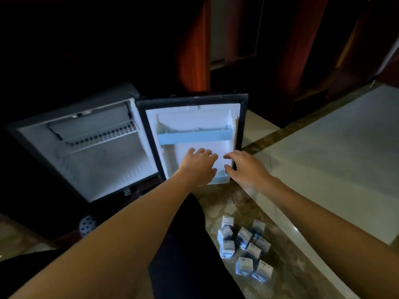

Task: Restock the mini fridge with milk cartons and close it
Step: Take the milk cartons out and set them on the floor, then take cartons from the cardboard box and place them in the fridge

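The black mini fridge [90, 160] stands on the floor with its door [192, 117] swung wide open to the right. Its white inside holds only a wire shelf [101, 137]. The door has a pale blue upper rack [194, 135] and a lower rack [220, 180]. My left hand [199, 164] reaches in front of the door's lower part, fingers spread, holding nothing. My right hand [244, 167] hovers beside it at the door's right edge, also with fingers apart. Several small white-and-blue milk cartons [245, 248] stand grouped on the floor at the lower right.
The floor is brown marble [218, 203] with pale tiles [336, 152] to the right. Dark wooden furniture [280, 50] and an orange-brown panel [194, 50] rise behind the fridge. My dark-clothed leg [185, 244] lies between my arms, and a perforated sandal [87, 224] shows at lower left.
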A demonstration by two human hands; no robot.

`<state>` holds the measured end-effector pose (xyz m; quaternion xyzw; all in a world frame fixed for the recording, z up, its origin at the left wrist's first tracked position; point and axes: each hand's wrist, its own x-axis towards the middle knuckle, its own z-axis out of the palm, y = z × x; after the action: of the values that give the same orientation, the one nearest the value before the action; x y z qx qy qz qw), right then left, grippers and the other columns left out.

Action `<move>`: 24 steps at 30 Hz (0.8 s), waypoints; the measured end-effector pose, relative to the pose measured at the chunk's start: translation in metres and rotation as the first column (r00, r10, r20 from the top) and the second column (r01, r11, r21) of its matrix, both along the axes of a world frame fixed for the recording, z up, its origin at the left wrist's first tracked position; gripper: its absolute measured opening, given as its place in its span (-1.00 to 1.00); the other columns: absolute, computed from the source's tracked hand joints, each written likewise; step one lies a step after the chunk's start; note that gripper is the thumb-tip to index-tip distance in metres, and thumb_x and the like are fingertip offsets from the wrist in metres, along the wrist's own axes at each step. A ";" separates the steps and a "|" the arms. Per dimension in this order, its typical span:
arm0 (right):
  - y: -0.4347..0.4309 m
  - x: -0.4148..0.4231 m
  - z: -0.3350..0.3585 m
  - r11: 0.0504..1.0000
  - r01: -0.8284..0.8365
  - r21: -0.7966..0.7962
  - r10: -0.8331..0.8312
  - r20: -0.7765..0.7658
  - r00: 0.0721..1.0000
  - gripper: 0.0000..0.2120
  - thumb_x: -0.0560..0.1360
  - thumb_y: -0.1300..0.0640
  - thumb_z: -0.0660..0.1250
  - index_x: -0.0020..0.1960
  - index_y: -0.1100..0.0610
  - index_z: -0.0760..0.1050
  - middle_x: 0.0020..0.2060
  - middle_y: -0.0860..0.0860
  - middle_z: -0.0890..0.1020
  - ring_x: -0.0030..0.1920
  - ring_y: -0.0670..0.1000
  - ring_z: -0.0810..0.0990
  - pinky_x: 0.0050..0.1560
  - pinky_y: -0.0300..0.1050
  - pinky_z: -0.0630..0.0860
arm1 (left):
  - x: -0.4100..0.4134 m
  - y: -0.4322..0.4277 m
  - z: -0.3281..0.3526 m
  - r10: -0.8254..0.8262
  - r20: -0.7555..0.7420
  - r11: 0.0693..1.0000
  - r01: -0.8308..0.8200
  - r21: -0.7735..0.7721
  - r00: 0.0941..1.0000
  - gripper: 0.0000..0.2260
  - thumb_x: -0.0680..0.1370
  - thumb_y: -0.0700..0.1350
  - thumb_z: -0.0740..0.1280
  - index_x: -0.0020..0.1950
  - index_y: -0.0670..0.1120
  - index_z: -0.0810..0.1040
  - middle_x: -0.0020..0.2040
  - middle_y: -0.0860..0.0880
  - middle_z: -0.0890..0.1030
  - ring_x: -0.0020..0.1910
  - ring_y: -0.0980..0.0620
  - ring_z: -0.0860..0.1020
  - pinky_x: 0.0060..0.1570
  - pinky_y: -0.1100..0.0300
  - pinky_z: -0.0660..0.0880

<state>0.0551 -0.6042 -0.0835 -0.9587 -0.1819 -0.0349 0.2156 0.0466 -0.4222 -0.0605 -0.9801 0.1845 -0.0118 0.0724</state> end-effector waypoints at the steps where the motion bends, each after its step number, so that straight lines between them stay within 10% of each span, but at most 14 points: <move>1: 0.012 0.002 0.013 0.999 -0.034 -0.005 0.034 0.018 0.999 -0.63 0.61 -0.07 0.26 0.39 -0.02 0.45 0.32 -0.08 0.53 0.30 -0.01 0.50 0.25 -0.04 0.51 | -0.004 0.013 0.015 0.020 0.019 1.000 -0.020 0.000 1.000 -0.56 0.65 0.12 0.15 0.50 0.00 0.33 0.48 -0.03 0.39 0.46 -0.07 0.34 0.44 -0.07 0.23; 24: 0.361 -0.084 0.133 0.692 -0.718 -0.080 0.718 0.181 0.672 -0.57 0.62 -0.09 0.20 0.46 0.00 0.38 0.38 -0.06 0.47 0.41 0.00 0.38 0.34 -0.03 0.37 | -0.219 0.324 0.119 0.688 0.125 0.725 -0.670 -0.159 0.715 -0.54 0.63 0.14 0.17 0.52 0.04 0.32 0.50 0.03 0.37 0.50 -0.01 0.28 0.46 0.01 0.19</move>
<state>-0.0285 -0.2430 0.0495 -0.8019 -0.5642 -0.0426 0.1916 -0.1729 -0.0982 0.0588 -0.9766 -0.1963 -0.0800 0.0374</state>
